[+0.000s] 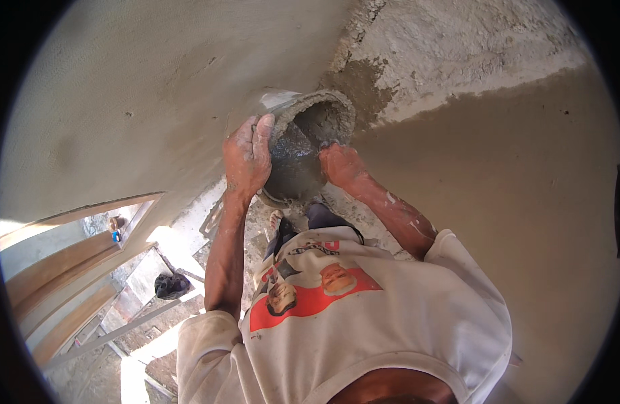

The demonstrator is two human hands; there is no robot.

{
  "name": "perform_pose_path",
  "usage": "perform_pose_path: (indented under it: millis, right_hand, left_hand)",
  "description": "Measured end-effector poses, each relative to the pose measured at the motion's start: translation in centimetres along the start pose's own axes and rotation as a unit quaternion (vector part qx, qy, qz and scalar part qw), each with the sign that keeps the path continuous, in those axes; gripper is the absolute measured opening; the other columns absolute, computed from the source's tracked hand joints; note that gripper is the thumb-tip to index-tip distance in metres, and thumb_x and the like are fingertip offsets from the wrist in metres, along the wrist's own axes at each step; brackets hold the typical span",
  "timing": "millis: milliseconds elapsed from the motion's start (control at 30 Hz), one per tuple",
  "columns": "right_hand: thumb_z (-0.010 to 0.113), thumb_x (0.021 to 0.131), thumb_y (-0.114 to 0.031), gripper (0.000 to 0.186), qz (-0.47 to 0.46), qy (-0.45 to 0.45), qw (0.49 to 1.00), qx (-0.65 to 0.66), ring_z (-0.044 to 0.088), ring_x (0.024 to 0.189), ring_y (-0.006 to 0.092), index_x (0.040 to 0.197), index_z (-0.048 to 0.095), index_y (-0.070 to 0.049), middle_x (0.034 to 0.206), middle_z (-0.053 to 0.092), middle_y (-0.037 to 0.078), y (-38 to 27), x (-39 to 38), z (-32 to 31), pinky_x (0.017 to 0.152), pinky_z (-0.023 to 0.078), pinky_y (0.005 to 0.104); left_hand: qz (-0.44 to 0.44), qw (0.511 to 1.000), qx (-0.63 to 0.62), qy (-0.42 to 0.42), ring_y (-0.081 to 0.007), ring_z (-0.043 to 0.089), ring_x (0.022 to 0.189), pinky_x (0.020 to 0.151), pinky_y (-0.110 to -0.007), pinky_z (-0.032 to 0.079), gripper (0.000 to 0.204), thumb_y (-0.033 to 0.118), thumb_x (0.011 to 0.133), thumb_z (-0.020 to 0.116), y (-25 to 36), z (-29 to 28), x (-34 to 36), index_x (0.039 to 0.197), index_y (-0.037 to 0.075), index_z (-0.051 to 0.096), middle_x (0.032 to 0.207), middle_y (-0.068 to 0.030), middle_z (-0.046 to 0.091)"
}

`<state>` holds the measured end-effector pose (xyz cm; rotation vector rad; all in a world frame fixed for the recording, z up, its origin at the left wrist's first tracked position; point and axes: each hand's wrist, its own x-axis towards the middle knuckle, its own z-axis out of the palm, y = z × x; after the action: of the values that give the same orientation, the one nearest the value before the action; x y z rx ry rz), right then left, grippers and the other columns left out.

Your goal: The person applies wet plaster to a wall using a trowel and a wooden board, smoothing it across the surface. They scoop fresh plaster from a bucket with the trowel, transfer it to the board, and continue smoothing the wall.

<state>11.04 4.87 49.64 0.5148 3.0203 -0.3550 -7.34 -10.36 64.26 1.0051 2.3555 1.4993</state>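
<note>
A mortar-crusted bucket (348,108) is tilted with its mouth toward me, in the corner where two plastered walls meet. Wet grey mortar (291,176) lies inside it. My left hand (248,153) grips the bucket's left rim, thumb up along the edge. At the right side of the mouth, my right hand (341,165) is closed in a fist around a trowel. The handle is hidden by the fingers; a wet, flat, straight-edged blade (294,140) shows against the mortar. Both hands and forearms carry splashes of mortar.
Smooth grey plaster covers the left wall (135,101) and right wall (498,175). Higher up, a rough pale patch (465,47) borders damp plaster. Lower left are a wooden-framed opening (60,269), a black plastic bag (172,286), and boards on a debris-strewn floor. My feet stand below the bucket.
</note>
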Motion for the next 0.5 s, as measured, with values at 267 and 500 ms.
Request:
perform_pose_path:
  millis: [267,500]
  right_hand:
    - [0.074,0.087,-0.028,0.033,0.013,-0.148,0.975,0.167,0.067,0.102,0.0469,0.104,0.071,0.000,0.100,0.071,0.025,-1.5,2.5,-2.5,0.094,0.055,0.0533]
    - [0.073,0.093,-0.034,0.045,-0.093,-0.202,0.929,0.296,0.067,0.110,0.0445,0.121,0.070,0.001,0.117,0.072,0.025,-1.7,4.5,1.8,0.098,0.054,0.0493]
  left_hand:
    - [0.062,0.998,-0.015,-0.004,-0.0244,0.047,0.065,0.063,-0.038,0.046,0.041,0.035,0.109,0.060,-0.6,-1.0,0.8,0.096,-0.003,0.066,0.071,-0.0171,0.056]
    - [-0.120,0.989,-0.052,0.068,-0.0126,0.052,0.075,0.067,-0.032,0.044,0.047,0.039,0.112,0.053,-4.9,-0.3,-0.7,0.105,-0.005,0.068,0.083,-0.0018,0.063]
